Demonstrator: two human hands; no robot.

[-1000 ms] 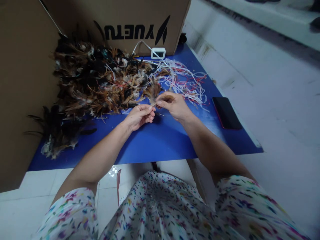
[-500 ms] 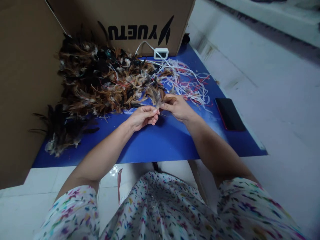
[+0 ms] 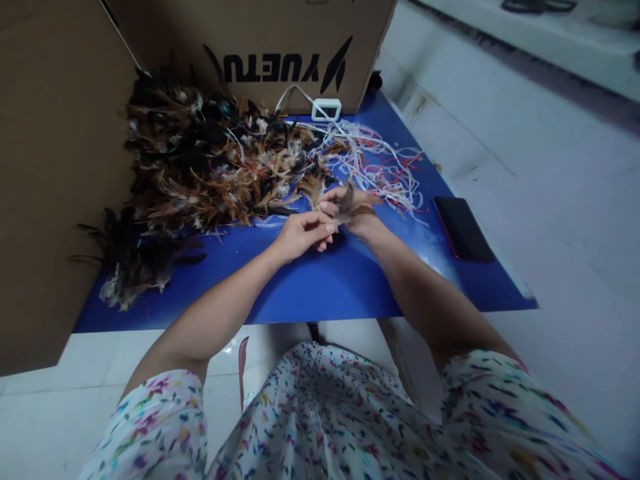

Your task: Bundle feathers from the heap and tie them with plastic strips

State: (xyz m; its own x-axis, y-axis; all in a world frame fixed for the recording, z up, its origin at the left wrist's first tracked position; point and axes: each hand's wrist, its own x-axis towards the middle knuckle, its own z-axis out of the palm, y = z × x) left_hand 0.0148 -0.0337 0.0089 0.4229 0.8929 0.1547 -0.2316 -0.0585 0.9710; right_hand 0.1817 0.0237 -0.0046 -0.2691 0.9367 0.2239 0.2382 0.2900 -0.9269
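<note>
Over the blue table [image 3: 320,287], my left hand [image 3: 305,236] is closed in a pinch at the base of a small grey-brown feather bunch [image 3: 346,205]. My right hand [image 3: 356,217] sits just beside it, partly behind the feathers, its fingers curled at the same bunch. The feathers are smeared by motion. A large pile of brown and black feathers [image 3: 200,160] lies beyond and to the left of my hands. White and red strings [image 3: 380,163] lie tangled behind my right hand.
A black phone [image 3: 463,228] lies near the table's right edge. A white device with a small screen [image 3: 327,109] and its cable stand by a cardboard box [image 3: 280,40] at the back. A dark feather clump [image 3: 133,260] is at the left, beside a cardboard panel [image 3: 45,187].
Both hands have shifted slightly relative to each other, my left hand moving right. The feather bunch, upright between the hands before, now leans over my right hand.
</note>
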